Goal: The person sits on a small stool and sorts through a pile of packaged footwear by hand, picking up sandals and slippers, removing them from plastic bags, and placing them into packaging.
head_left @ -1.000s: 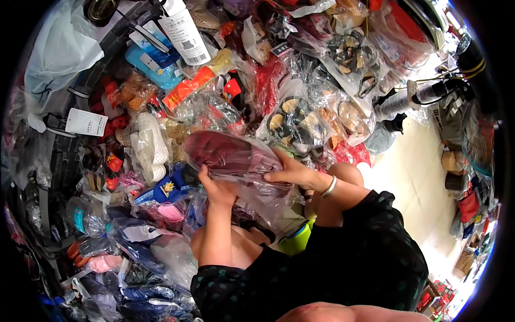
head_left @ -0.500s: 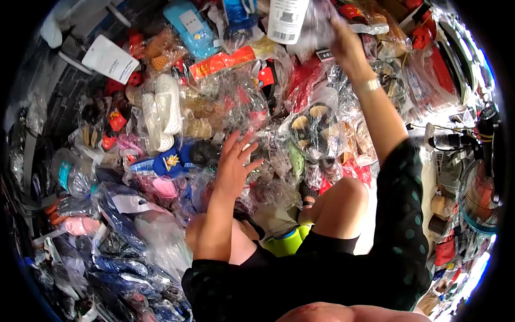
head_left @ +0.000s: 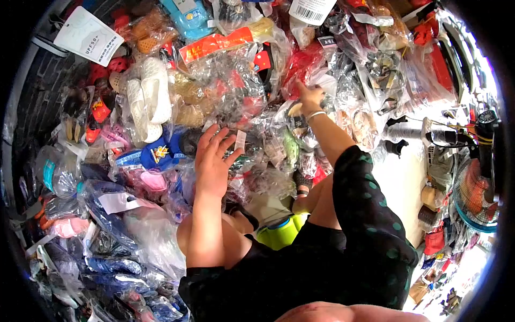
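Through the head camera I have the left hand with its fingers spread apart, a bright-blue item with a yellowish emblem to its left, and white, perforated shoes in clear plastic farther up-left; the right hand reaches forward, index finger extended; the crumpled red, plastic-wrapped bundle lies just past its fingertips; I cannot tell whether they touch or pinch it; I judge the bundle light, soft and slippery, best held by a gathered fold nearest that hand.
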